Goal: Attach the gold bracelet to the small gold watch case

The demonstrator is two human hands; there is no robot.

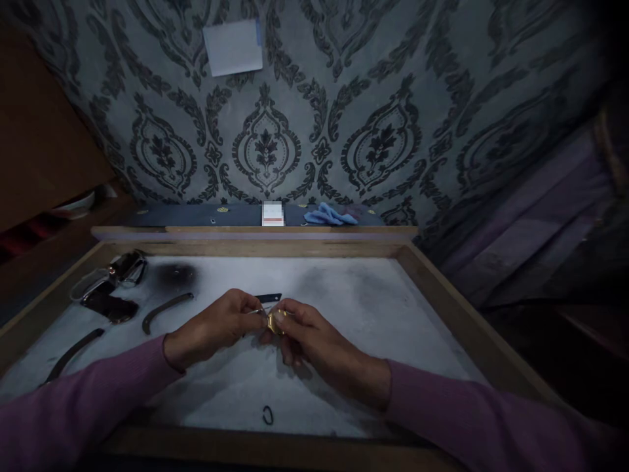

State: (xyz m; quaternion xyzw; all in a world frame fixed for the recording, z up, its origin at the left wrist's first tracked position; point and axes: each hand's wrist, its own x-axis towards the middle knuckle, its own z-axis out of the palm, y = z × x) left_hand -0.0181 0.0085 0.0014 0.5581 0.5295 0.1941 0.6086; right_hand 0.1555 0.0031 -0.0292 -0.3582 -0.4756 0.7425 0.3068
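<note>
In the middle of the white work surface (344, 387), my right hand (312, 331) is closed on a small gold watch case (278, 322). My left hand (228, 324) pinches a thin metal piece (259, 311) at the case's left edge; its exact kind does not show. Fingers cover much of the case. Just behind my fingertips lies a dark flat strap piece (268, 298). Nearer the front is a small black ring-like loop (268, 415).
A raised wooden rim (437, 288) borders the surface. At left lie dark curved straps (164, 311) and watches (111, 305). Behind the rim are a small white box (272, 214) and a blue cloth (330, 214). A patterned wall (319, 111) rises behind.
</note>
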